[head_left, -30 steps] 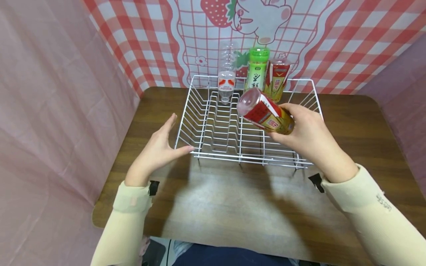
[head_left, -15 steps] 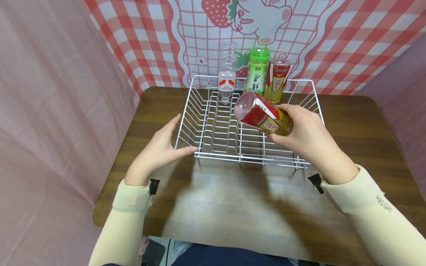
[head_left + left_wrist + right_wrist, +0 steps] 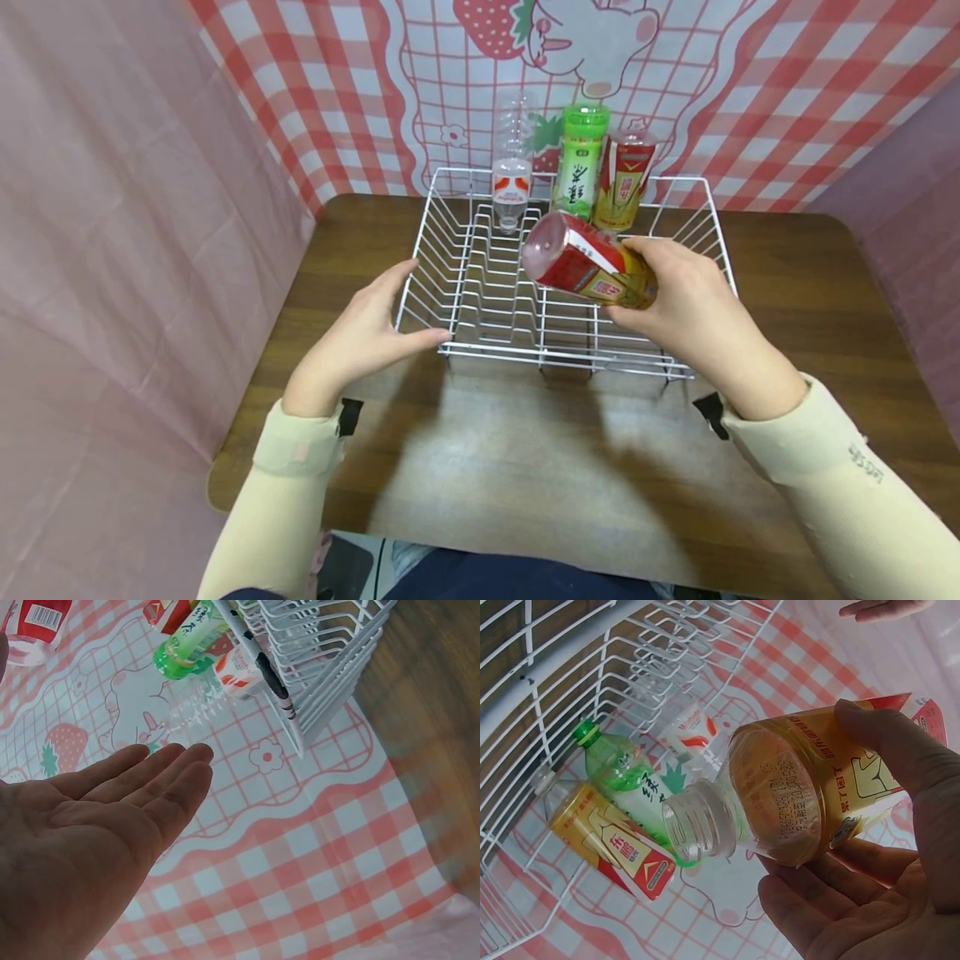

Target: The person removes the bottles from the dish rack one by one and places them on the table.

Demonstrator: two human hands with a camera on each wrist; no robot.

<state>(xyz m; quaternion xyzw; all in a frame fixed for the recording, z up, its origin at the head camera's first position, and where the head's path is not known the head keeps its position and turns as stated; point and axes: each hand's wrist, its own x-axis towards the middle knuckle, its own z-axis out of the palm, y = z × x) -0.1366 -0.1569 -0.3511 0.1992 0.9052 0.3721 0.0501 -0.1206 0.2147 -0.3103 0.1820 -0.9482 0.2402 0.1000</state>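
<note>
My right hand (image 3: 678, 304) grips an uncapped plastic bottle (image 3: 592, 262) with a red and gold label, tilted over the rack. In the head view its clear base points left; its bare threaded neck shows in the right wrist view. Beside the left front corner of the white wire dish rack (image 3: 540, 354), my left hand (image 3: 367, 325) is spread with nothing in it. Whether its thumb touches the wire I cannot tell. Neck down along the rack's back stand a clear bottle (image 3: 512, 187), a green tea bottle (image 3: 579, 167) and another red and gold bottle (image 3: 624, 179).
The rack stands on a brown wooden table (image 3: 525, 475). Behind it hangs a red-and-white checked cloth (image 3: 345, 92) with strawberry prints. Pink curtains (image 3: 112, 250) flank both sides. Wire dividers (image 3: 495, 283) fill the rack's left part.
The right hand has shifted slightly left with the bottle, which has come down a little. My left hand has drifted slightly right, closer to the rack. The standing bottles have stayed put.
</note>
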